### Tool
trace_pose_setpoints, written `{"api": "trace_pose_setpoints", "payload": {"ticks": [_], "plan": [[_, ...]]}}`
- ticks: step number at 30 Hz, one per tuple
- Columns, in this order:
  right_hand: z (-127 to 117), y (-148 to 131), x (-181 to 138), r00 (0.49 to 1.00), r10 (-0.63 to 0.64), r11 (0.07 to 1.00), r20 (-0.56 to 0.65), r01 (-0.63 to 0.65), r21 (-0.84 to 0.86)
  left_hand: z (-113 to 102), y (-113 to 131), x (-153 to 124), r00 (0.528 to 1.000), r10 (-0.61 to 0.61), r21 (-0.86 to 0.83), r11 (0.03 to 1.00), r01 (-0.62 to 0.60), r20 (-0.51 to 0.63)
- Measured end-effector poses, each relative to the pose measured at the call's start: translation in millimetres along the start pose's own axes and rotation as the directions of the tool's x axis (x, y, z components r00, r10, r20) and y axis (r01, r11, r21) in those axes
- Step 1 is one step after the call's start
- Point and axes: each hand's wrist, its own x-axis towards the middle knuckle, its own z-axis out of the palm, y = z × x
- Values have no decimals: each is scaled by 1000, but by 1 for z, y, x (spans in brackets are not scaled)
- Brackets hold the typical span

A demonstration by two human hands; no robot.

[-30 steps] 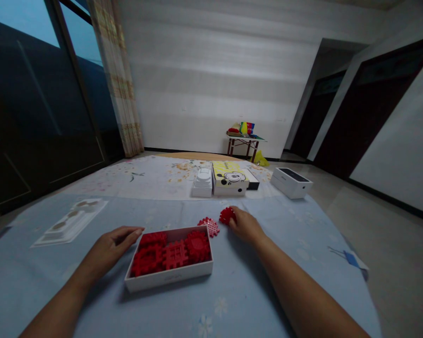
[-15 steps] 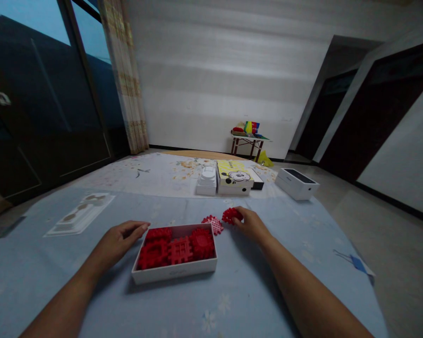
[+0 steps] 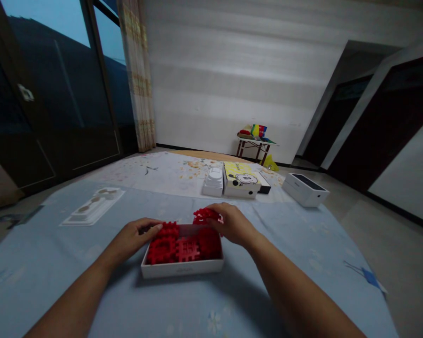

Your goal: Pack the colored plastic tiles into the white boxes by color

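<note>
Your right hand (image 3: 232, 224) pinches light, stiff-looking red toothed plastic tiles (image 3: 206, 216) by their edges over the white cardboard box (image 3: 183, 268); your left hand (image 3: 134, 237) rests slack on its rim.

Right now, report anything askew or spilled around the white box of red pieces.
Nothing spilled or damaged. The red plastic interlocking pieces lie unevenly in the shallow white box, one at the far left corner riding above the rim; the right hand holds another red piece over it.
</note>
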Motion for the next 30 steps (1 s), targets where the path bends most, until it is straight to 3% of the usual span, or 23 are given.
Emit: {"api": "trace_pose_setpoints", "payload": {"ticks": [4, 8, 12, 18, 24, 30], "plan": [[3, -16, 20, 983, -70, 986, 172, 94, -135, 0, -1, 0, 1000, -4, -6, 1000, 4, 26], [6, -21, 32, 938, -48, 957, 342, 141, -253, 2, -7, 2, 1000, 2, 14, 1000, -2, 18], [10, -21, 38, 912, -49, 970, 407, 142, -200, 2, -9, 3, 998, 35, 19, 999, -35, -45], [6, -16, 36, 922, 5, 1000, 387, -1, -9, 3, -8, 5, 996, 87, 16, 996, -87, -23], [13, -13, 34, 947, -25, 998, 320, 42, -47, 4, -3, 3, 990, 128, 56, 991, -125, -53], [10, 12, 27, 990, 124, 989, 65, -128, 76, 10, 12, 0, 983, 152, 107, 984, -142, -99]]}}
